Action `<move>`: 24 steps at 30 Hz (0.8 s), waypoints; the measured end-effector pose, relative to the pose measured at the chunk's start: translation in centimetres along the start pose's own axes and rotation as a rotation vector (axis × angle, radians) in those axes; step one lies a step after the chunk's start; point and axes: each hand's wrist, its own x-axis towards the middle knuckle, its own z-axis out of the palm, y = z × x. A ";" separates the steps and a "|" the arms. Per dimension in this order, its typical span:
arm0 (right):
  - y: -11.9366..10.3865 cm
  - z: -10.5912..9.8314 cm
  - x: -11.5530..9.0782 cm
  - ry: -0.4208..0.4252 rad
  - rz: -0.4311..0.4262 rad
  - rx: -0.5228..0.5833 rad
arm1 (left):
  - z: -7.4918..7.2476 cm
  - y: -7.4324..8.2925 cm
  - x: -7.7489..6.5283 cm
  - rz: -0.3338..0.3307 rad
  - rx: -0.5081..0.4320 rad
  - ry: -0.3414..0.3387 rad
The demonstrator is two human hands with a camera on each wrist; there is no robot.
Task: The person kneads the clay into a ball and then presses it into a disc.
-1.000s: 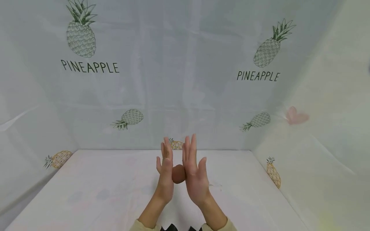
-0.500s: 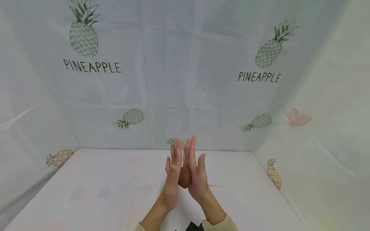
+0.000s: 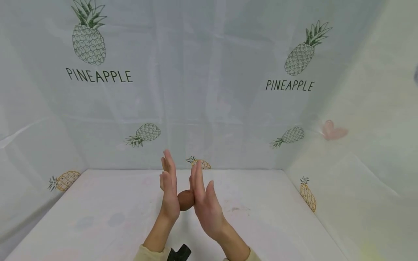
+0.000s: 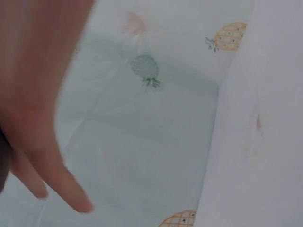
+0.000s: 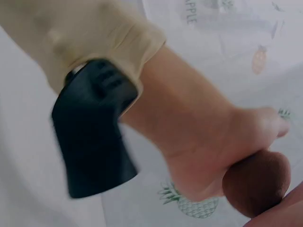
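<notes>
A brown clay-like ball [image 3: 186, 200] sits between my two upright palms above the table. My left hand [image 3: 169, 192] presses it from the left, fingers straight and pointing up. From the other side my right hand [image 3: 207, 206] presses with its palm, its fingers straight and the thumb standing apart. In the right wrist view the smooth, rounded ball [image 5: 258, 182] touches the heel of the left hand [image 5: 213, 151], and an edge of the right hand shows at the lower right. The left wrist view catches the right hand [image 4: 33, 127], blurred, with the ball mostly cut off at the left edge.
A white table [image 3: 114, 203] with faint stains lies under the hands. Pale sheets [image 3: 202, 90] printed with pineapples hang behind it and at both sides. A black device [image 5: 94, 132] is strapped at the left sleeve's cuff.
Both hands first shifted slightly right, then left with the ball to left of the earlier place. The palms slid against each other; the left fingertips now reach higher than the right ones.
</notes>
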 end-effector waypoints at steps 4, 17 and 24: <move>-1.1 -0.4 -0.2 0.033 -0.063 0.045 | 1.1 -0.5 -0.3 0.030 0.063 -0.038; -1.0 -4.3 -0.1 0.204 -0.120 0.034 | 5.0 0.5 -2.9 0.072 -0.117 -0.307; 1.0 -4.1 0.5 0.215 -0.006 0.010 | 4.4 1.6 -2.9 0.136 -0.120 -0.268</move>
